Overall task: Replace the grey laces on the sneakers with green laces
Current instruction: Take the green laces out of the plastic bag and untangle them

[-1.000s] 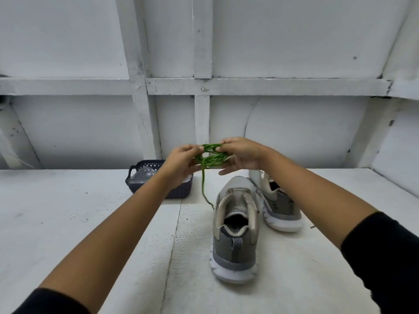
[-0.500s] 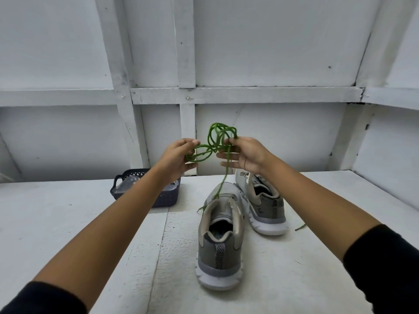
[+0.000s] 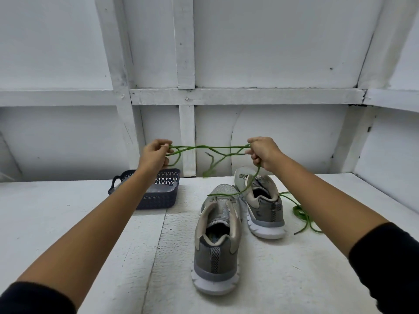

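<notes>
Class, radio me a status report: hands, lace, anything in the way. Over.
Left hand and right hand both pinch the green lace, stretched between them. Snarl mid-span; one tail trails onto the near sneaker. Nothing blocks the hands.

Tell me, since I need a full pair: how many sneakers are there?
2. The near sneaker stands heel toward the camera; the far sneaker stands just behind it, to its right. No others show.

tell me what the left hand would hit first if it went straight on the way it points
Probably the white wall ahead; the left hand, gripping the green lace, is held higher than the basket. Depth is unclear.
</notes>
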Demonstrator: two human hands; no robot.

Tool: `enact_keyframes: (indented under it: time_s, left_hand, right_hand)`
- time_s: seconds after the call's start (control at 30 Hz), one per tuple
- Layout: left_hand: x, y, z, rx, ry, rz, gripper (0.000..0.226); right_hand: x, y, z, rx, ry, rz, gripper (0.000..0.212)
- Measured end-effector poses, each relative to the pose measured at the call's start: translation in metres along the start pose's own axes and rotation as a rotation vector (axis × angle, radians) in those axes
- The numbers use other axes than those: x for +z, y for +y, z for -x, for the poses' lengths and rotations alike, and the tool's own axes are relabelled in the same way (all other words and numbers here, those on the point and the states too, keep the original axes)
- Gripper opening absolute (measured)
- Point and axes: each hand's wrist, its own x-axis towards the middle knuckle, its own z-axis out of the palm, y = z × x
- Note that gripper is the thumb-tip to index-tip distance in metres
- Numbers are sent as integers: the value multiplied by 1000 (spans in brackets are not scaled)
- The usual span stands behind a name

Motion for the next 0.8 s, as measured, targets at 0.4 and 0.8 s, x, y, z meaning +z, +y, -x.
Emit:
enact_keyframes:
  time_s: [0.4,0.8]
  left_hand:
    - [5,26,1,150,-36,-59,24]
    - [34,57,0,253,-81,-24,47]
  right_hand:
    - [4,0,-7,-14,-239,95,36]
    - [49,-31,24,-147,-598,154,31]
